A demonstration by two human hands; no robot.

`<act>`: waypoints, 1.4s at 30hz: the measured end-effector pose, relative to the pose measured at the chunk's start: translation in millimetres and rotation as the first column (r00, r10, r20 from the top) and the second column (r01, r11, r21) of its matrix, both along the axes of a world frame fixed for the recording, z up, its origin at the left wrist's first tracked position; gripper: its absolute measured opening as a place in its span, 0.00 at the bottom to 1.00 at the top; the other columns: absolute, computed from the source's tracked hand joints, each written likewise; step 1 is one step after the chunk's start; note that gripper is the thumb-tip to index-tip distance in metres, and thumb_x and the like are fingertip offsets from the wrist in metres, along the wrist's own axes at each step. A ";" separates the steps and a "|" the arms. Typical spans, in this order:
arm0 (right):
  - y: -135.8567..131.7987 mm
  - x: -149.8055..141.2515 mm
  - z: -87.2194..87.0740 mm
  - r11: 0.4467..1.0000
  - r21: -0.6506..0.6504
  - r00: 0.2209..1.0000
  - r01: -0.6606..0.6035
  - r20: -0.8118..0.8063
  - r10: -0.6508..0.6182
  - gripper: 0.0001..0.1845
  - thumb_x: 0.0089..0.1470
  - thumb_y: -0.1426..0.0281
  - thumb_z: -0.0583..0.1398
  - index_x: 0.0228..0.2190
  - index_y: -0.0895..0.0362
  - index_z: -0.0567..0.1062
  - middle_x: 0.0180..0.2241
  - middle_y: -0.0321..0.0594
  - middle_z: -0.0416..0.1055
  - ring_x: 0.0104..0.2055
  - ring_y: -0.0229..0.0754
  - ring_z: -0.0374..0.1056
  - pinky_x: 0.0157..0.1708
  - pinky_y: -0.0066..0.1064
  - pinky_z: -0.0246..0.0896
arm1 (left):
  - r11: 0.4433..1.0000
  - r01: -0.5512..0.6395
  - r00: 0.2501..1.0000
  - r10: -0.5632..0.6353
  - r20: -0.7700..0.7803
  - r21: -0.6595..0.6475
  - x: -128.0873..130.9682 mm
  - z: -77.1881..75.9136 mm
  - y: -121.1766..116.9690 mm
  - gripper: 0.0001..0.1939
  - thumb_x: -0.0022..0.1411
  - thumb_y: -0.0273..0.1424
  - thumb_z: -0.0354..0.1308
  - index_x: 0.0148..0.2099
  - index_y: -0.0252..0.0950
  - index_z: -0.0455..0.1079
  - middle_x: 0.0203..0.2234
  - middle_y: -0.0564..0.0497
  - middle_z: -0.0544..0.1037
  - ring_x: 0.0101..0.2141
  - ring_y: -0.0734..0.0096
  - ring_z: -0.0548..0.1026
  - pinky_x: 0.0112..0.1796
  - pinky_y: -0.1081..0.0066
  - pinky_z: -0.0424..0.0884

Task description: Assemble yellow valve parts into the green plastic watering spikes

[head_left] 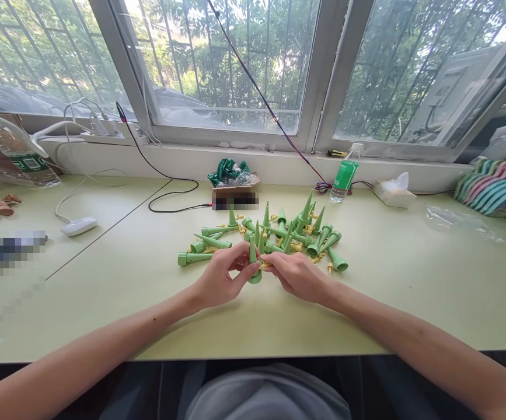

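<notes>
Green cone [253,252] | upright, pinched by left hand [223,276] | yellow piece [264,266] pinched by right hand [299,275]

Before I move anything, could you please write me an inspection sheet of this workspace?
Surface: pale green table, dark seam at left.
Things: green cones and small yellow pieces in a loose pile, some cones upright, others lying.
Hands: left hand holds an upright cone; right hand pinches a yellow piece beside it.
Clutter: green-labelled bottle, tissue box, hangers, white device.
Cables: black cable curves behind the pile; another, dark and reddish, slants down past the window.
Surroundings: windows, bars and foliage outside.
Spills: nothing seen.
</notes>
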State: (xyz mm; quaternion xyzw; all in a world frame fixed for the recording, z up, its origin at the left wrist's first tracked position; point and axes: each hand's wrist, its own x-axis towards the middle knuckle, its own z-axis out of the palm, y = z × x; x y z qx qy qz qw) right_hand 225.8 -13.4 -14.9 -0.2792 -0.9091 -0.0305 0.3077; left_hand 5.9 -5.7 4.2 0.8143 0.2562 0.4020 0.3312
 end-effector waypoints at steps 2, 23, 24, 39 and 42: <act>-0.7 -0.2 -0.8 0.999 -0.026 0.999 0.021 0.032 -0.020 0.13 0.72 0.70 0.46 0.39 0.58 0.68 0.30 0.40 0.74 0.23 0.35 0.63 0.24 0.28 0.49 | 0.999 -0.009 1.000 0.010 -0.024 0.037 -0.4 -0.3 -0.3 0.06 0.68 0.33 0.57 0.40 0.35 0.67 0.22 0.55 0.66 0.23 0.76 0.65 0.25 0.75 0.69; -4.8 -1.1 2.4 0.974 -0.221 0.999 0.043 -0.008 -0.046 0.17 0.71 0.67 0.45 0.29 0.55 0.62 0.22 0.32 0.62 0.20 0.34 0.49 0.24 0.27 0.41 | 0.953 0.008 0.991 0.033 -0.128 0.303 -2.5 -1.4 -1.5 0.02 0.68 0.27 0.55 0.40 0.36 0.67 0.26 0.51 0.72 0.25 0.74 0.67 0.26 0.73 0.67; -4.5 -1.4 2.5 0.976 -0.214 0.999 0.042 -0.018 -0.047 0.18 0.72 0.67 0.45 0.29 0.55 0.63 0.22 0.32 0.63 0.20 0.34 0.50 0.24 0.27 0.42 | 0.963 -0.007 0.993 0.038 -0.111 0.271 -1.9 -1.4 -1.5 0.02 0.68 0.27 0.55 0.40 0.36 0.67 0.25 0.52 0.70 0.24 0.75 0.66 0.26 0.74 0.67; -5.2 -3.2 6.4 1.000 -0.024 0.992 -0.017 -0.122 0.014 0.11 0.71 0.68 0.49 0.50 0.58 0.65 0.34 0.41 0.77 0.27 0.37 0.71 0.25 0.27 0.56 | 0.887 0.176 0.956 -0.052 0.287 -0.427 1.9 11.5 2.5 0.11 0.67 0.36 0.60 0.42 0.33 0.67 0.26 0.54 0.70 0.20 0.82 0.64 0.18 0.79 0.70; -3.6 -2.1 5.7 0.999 0.005 0.993 -0.054 -0.102 0.054 0.10 0.71 0.70 0.49 0.50 0.57 0.64 0.36 0.42 0.78 0.28 0.37 0.72 0.25 0.26 0.55 | 0.905 0.178 0.959 -0.071 0.274 -0.387 0.9 8.8 3.3 0.10 0.68 0.35 0.60 0.42 0.33 0.66 0.27 0.54 0.70 0.20 0.82 0.65 0.19 0.79 0.71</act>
